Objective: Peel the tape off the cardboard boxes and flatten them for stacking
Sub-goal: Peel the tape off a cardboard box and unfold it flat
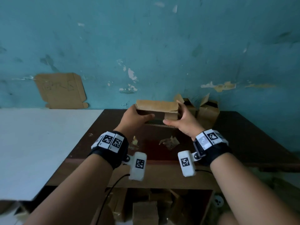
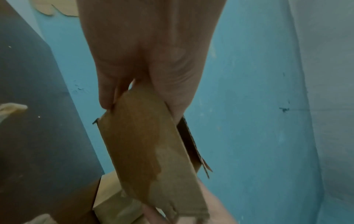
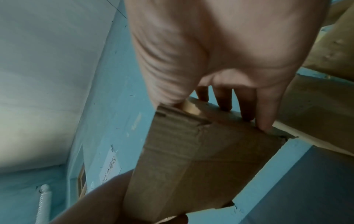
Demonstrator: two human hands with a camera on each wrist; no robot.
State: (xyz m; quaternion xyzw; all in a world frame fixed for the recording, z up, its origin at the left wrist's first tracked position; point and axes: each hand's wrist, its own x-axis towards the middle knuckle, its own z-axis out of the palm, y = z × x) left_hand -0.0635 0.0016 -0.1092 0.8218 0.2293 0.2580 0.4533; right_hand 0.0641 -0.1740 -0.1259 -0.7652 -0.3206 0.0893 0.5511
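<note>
Looking down past my forearms, I saw flattened cardboard pieces piled on the floor under the near edge of the dark counter. On the counter just beyond my wrists lay two crumpled scraps of peeled tape. Above them I held a small cardboard box lifted off the counter, gripped from both ends. My left hand was clamped on its left end, the thumb stretched along the near side and the fingers wrapped behind; from the left wrist view that hand pinched the box at its corner, and a darker glossy patch ran down the brown face. My right hand was clamped on the right end, thumb pointing inward under the near edge. In the right wrist view its fingers curled over the box's upper edge, and creases crossed the panel below them. The box's near side stood open and dark inside. Just behind my right hand, two opened boxes stood at the back of the counter against the blue wall, their flaps up. To the left ran a white surface, and at its far edge a flattened cardboard sheet leaned on the wall.
</note>
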